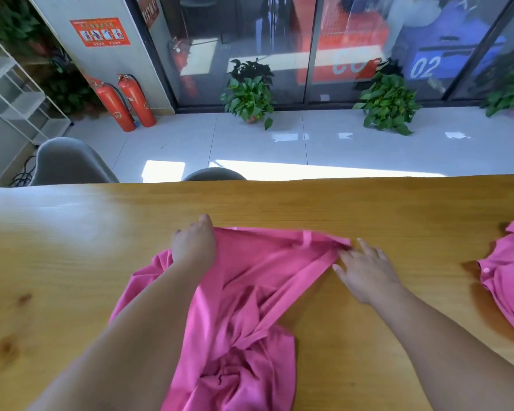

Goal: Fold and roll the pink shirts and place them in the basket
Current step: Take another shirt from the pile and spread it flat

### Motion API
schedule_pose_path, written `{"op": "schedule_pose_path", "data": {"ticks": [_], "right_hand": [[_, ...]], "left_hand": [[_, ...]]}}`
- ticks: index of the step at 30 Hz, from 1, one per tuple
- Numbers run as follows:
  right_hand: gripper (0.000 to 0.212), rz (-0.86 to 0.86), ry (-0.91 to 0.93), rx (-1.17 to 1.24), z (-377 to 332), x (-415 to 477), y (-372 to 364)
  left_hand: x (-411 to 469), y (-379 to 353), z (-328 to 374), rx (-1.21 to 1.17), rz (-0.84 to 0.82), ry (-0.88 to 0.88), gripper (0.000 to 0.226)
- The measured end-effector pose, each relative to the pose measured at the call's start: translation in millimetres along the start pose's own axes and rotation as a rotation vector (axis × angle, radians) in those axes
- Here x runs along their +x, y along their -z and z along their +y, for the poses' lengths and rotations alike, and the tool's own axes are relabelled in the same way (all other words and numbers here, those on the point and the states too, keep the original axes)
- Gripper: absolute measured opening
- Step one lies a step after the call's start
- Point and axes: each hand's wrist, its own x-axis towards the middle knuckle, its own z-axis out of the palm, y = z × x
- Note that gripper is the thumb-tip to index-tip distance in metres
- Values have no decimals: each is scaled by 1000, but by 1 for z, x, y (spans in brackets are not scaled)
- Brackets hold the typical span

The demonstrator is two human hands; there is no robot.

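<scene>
Head view showed an early stage — pink shirt (pixel 250 292) crumpled on the table (pixel 72 262), left hand (pixel 194 247) gripping its far edge, right hand (pixel 365 268) touching its corner with straight fingers; second shirt (pixel 511 280) lay unfolded at right — no basket visible.
</scene>
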Motion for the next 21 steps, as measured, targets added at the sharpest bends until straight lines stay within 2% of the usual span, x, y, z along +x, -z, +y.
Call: {"op": "schedule_pose_path", "data": {"ticks": [3, 5, 8, 10, 13, 17, 21], "right_hand": [[69, -33, -87, 79, -3, 13, 14], [70, 11, -113, 131, -22, 11, 22], [72, 123, -41, 189, -68, -12, 21], [80, 107, 12, 257, -96, -30, 10], [96, 43, -20, 279, -111, -42, -10], [104, 56, -10, 197, -82, -28, -17], [103, 43, -39, 112, -38, -4, -15]], "left_hand": [[15, 12, 23, -142, 53, 32, 18], [21, 7, 37, -264, 86, 17, 15], [11, -16, 47, -330, -10, -108, 20], [-7, -35, 49, -302, -85, -228, 37], [-36, -60, 39, -262, -89, -373, 60], [-53, -84, 2, -132, -153, -383, 77], [-47, -85, -32, 46, -238, -387, 79]]}}
